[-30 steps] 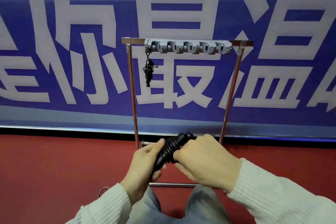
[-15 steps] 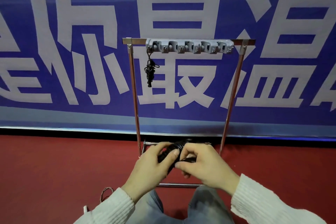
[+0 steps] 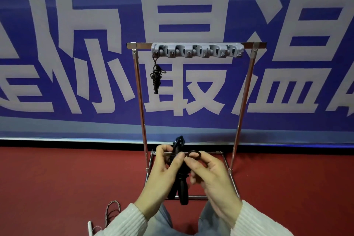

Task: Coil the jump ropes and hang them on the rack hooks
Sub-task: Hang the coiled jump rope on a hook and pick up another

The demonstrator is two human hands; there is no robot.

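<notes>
A black coiled jump rope (image 3: 181, 188) stands upright between my hands, its handles pointing down. My left hand (image 3: 162, 174) grips the bundle around its upper part. My right hand (image 3: 212, 176) pinches a small loop of the rope (image 3: 193, 154) at the top right of the bundle. Behind them stands a metal rack (image 3: 241, 105) with a grey strip of hooks (image 3: 197, 50) along its top bar. Another black coiled rope (image 3: 156, 77) hangs from the leftmost hook.
A blue banner with large white characters covers the wall behind the rack. The floor is red. A multicoloured rope with a white handle (image 3: 111, 214) lies on the floor by my left sleeve. My knees in grey trousers are below the hands.
The bundle has turned from slanted to upright with its handles down. My right hand has drawn a small loop out at the top. Both hands have shifted slightly.
</notes>
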